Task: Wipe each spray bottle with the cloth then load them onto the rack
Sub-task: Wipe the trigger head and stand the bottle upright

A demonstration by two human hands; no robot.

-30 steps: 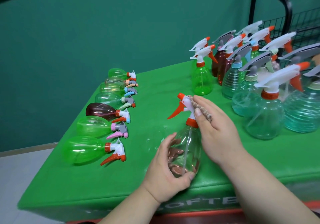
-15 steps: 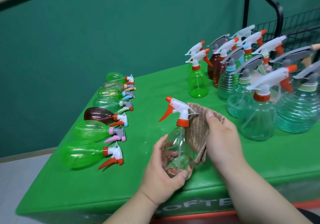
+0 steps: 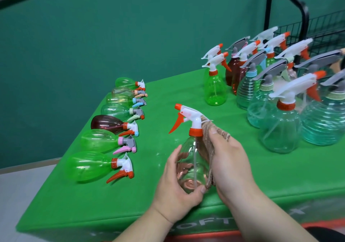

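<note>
Fingers [image 3: 174,155] of the left hand [image 3: 179,191] curl round the belly of a clear spray bottle [image 3: 193,154], thumb near its base. They hold it tilted over the near part of the green worktop [image 3: 168,94] in the head view. The right hand [image 3: 231,159] pinches a brown cloth [image 3: 206,137] against the bottle's right side, from just below the orange collar down toward the base.

By my reading this is the wiping step, with the body under the cloth and the trigger head bare of it. The next move calls for turning the bottle in the left hand so the cloth meets its other side. After that it goes to the wire rack [image 3: 321,30], which stands far to the right of and behind the clear spray bottle.

Between that bottle and the rack crowds a cluster of upright bottles [image 3: 280,129], triggers jutting, so lifting over them seems wise. Left of the clear spray bottle a row of bottles [image 3: 89,165] lies on its sides, well apart from the hands.
</note>
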